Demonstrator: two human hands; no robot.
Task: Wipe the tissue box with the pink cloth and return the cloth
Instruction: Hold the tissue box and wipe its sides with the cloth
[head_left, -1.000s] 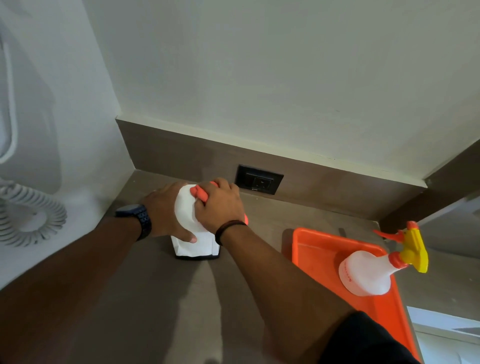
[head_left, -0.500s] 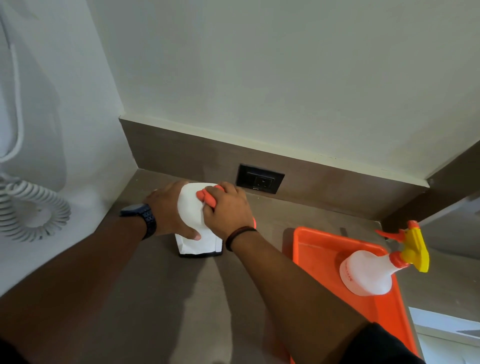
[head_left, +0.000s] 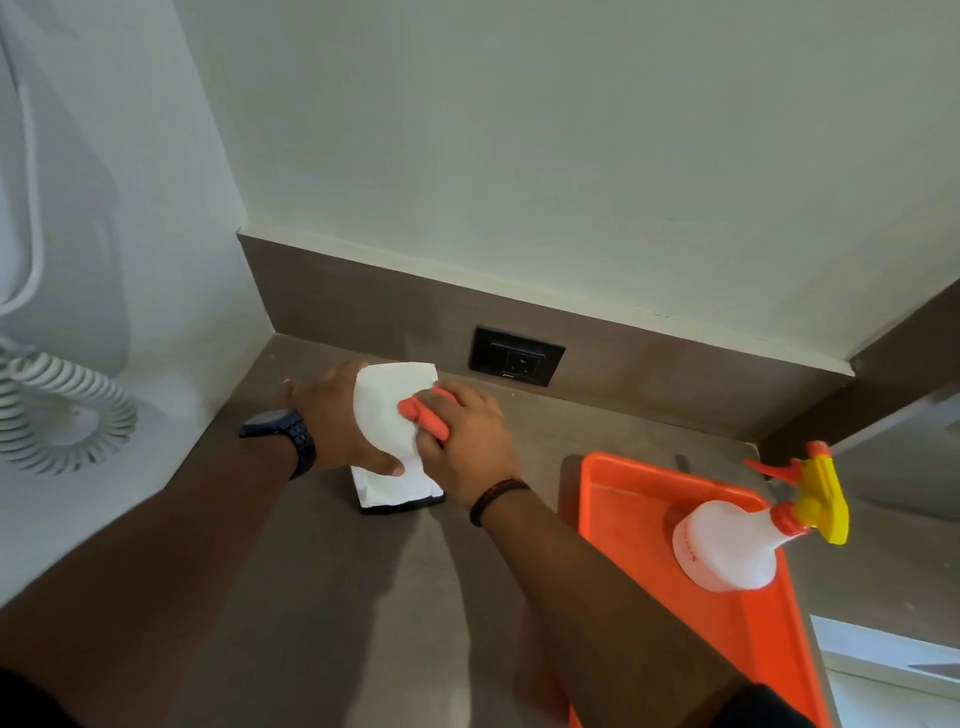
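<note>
A white tissue box (head_left: 387, 415) with a dark base stands on the brown counter near the back left corner. My left hand (head_left: 343, 426), with a dark watch on the wrist, grips the box's left side, thumb across its front. My right hand (head_left: 465, 447) presses a bunched pink cloth (head_left: 423, 415) against the box's right side near the top. Most of the cloth is hidden under my fingers.
An orange tray (head_left: 628, 488) lies on the counter to the right, with a white spray bottle (head_left: 727, 545) with a yellow and orange trigger standing in it. A black wall socket (head_left: 517, 356) sits behind the box. A white coiled cord (head_left: 62, 410) hangs at left.
My right hand with the cloth has slid a little along the box's right side. The left hand keeps its hold, and the view has shifted slightly.
</note>
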